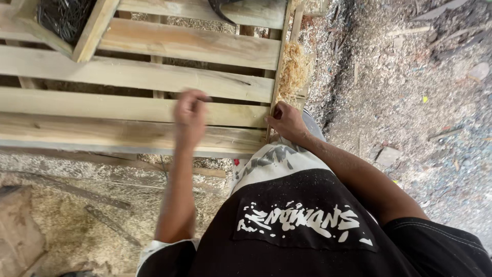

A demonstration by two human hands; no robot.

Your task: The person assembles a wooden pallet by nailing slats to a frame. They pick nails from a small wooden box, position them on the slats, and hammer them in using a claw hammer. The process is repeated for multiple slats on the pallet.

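The pallet (138, 77) of pale, rough slats lies flat on a floor (410, 102) thick with sawdust and chips, just ahead of the person; its near right corner sits beside their waist. The left hand (189, 115) hovers over or rests on the second slat from the near edge; it is blurred, the fingers (197, 97) seem curled downward, and I cannot tell whether they pinch anything. The right hand (286, 120) is at the right end of the pallet, fingers pressed together and wrapped over the thin end strip (279, 66) that runs across the slat ends; the thumb lies on top. A clump of wood shavings (294, 69) sits just beside that strip; a dark tangle of wire (64, 18) shows at the far left behind a slanted board (95, 28).

Judging by its build, the pallet is stiff and fairly heavy, awkward for 1 hand; the slats look splintery and dusty rather than slippery, so a grip should hold well. The safest hold seems to be the end strip or a slat edge near a cross member, with 2 hands set well apart to keep it level.
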